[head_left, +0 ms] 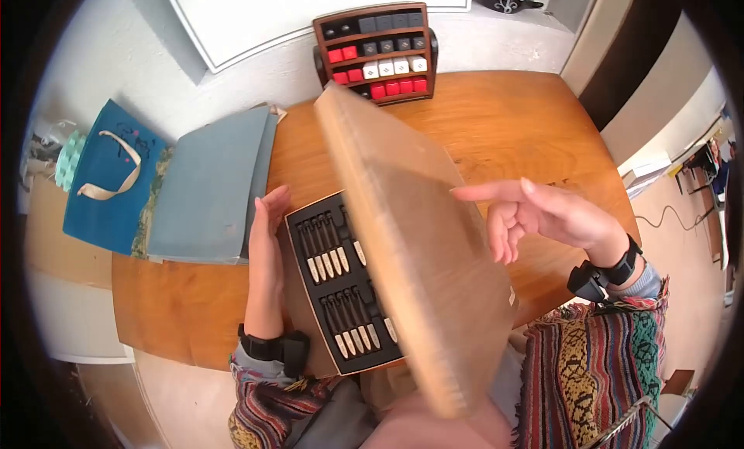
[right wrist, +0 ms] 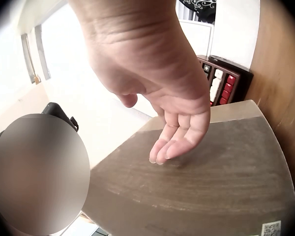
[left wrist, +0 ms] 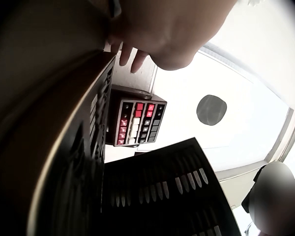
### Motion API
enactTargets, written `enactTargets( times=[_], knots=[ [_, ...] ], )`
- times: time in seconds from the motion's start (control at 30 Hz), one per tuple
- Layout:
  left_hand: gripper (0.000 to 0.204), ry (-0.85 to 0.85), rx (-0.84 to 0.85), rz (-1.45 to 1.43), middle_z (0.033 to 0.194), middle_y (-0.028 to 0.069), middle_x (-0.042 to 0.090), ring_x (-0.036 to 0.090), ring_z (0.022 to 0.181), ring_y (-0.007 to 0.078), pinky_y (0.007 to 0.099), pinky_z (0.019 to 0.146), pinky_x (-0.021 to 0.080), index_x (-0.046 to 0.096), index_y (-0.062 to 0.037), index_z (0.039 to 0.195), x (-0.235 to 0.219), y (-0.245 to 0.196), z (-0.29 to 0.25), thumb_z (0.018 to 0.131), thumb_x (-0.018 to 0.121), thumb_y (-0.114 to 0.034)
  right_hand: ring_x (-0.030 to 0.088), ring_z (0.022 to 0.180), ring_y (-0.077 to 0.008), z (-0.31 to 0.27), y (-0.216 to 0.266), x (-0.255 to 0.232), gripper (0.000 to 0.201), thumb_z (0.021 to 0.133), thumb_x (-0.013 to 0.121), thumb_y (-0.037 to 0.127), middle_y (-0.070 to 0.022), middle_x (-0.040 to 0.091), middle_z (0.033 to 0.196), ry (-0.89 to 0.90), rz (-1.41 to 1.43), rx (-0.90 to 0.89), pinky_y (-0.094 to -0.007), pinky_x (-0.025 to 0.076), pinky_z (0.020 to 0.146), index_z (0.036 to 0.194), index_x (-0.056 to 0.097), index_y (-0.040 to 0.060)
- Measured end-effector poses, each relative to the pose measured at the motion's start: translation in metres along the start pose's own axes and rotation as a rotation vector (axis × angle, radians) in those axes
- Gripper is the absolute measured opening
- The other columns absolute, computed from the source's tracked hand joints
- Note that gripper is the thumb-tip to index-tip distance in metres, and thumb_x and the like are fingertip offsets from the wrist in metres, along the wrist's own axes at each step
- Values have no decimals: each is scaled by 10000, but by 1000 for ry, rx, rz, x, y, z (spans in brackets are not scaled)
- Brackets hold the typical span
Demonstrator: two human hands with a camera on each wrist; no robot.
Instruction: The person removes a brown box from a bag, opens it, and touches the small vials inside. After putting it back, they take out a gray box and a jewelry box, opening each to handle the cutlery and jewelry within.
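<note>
A brown case stands open on the table. Its raised half (head_left: 434, 240) tilts steeply upward, and the lower half has a black tray (head_left: 349, 290) with several slim dark pieces with pale ends. More such pieces line a black inner panel (left wrist: 162, 162) in the left wrist view. My left hand (head_left: 267, 244) is upright along the case's left edge, fingers extended; contact cannot be made out. By the raised half's outer face (right wrist: 226, 172) is my right hand (head_left: 542, 209), its index finger extended and the others loosely bent, holding nothing; whether it touches is unclear.
Behind the case, a wooden rack (head_left: 373, 32) holds red, white and black blocks. A grey-blue folder (head_left: 205, 185) and a blue bag (head_left: 105, 205) with a ribbon handle are at the left. The wooden table (head_left: 527, 131) extends to the right. A white board (head_left: 263, 11) is at the back.
</note>
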State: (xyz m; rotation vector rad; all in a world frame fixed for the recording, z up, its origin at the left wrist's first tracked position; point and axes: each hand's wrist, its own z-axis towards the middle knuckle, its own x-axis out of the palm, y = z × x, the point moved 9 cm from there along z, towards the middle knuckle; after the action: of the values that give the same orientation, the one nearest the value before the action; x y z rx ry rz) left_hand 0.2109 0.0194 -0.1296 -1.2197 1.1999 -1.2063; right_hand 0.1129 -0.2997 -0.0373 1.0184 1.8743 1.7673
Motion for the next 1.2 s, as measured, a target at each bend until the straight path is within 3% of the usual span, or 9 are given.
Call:
enactTargets(
  times=[0.13, 0.3, 0.4, 0.53, 0.63, 0.77, 0.97, 1.07, 1.2],
  knots=[
    [698, -11, -70, -196, 1390, 134, 510, 411, 1335, 234, 374, 1135, 270, 469, 14, 1383, 0, 5, -2, 1035, 272, -559, 617, 798, -144, 27, -29, -5, 629, 1060, 257, 470, -81, 636, 877, -52, -24, 133, -269, 505, 771, 1439, 391, -14],
    [465, 10, -49, 53, 1435, 137, 440, 415, 1314, 226, 333, 1106, 302, 459, -58, 1410, 1, -6, -5, 1019, 496, -307, 596, 670, -107, 46, -50, -18, 488, 1064, 341, 382, -40, 616, 798, -179, -78, 245, -239, 502, 647, 1357, 475, 15],
    [470, 54, 20, 327, 1431, 142, 438, 405, 1327, 225, 340, 1106, 308, 447, -43, 1414, 3, -8, -5, 1007, 522, -265, 559, 593, -88, 51, -44, -37, 389, 1043, 437, 320, -17, 585, 740, -306, -313, 213, -240, 488, 581, 1322, 496, 56],
    [494, 108, 41, 491, 1455, 140, 416, 347, 1383, 250, 362, 1147, 256, 412, -38, 1438, -5, -16, -17, 1000, 537, -230, 554, 583, -93, 49, -37, -43, 531, 988, 562, 295, -21, 547, 705, -376, -609, 210, -233, 473, 553, 1434, 356, 94],
    [539, 130, 17, 334, 1521, 140, 342, 274, 1434, 264, 370, 1172, 205, 348, -38, 1478, -12, -10, -45, 999, 535, -199, 565, 558, -115, 49, -46, -42, 727, 956, 607, 343, -43, 538, 691, -326, -587, 216, -244, 472, 518, 1508, 205, 92],
    [612, 33, -197, 51, 1595, 131, 203, 182, 1481, 261, 369, 1179, 188, 244, -37, 1522, -24, -11, -101, 990, 528, -139, 581, 552, -131, 49, -56, -40, 909, 919, 657, 387, -89, 598, 774, -302, -468, 209, -250, 508, 511, 1546, 79, 72],
    [593, -91, -364, -96, 1553, 128, 300, 324, 1412, 234, 387, 1137, 296, 281, -53, 1515, -44, -17, -129, 1002, 517, -233, 632, 582, -147, 50, -69, -42, 960, 887, 692, 424, -130, 647, 848, -309, -313, 211, -248, 531, 503, 1539, 103, 38],
    [591, 176, -590, -280, 1520, 122, 362, 409, 1351, 225, 396, 1093, 354, 294, -54, 1510, -25, -2, -134, 1016, 496, -309, 637, 579, -152, 47, -71, -43, 941, 887, 689, 430, -122, 648, 808, -312, -298, 197, -249, 532, 500, 1533, 133, 32],
    [540, 189, -443, -64, 1408, 113, 470, 480, 1268, 225, 340, 1056, 383, 353, -27, 1471, -5, -20, -141, 1027, 495, -300, 637, 573, -156, 45, -74, -44, 918, 894, 680, 433, -107, 639, 750, -319, -291, 183, -258, 535, 497, 1528, 154, 30]
  ],
)
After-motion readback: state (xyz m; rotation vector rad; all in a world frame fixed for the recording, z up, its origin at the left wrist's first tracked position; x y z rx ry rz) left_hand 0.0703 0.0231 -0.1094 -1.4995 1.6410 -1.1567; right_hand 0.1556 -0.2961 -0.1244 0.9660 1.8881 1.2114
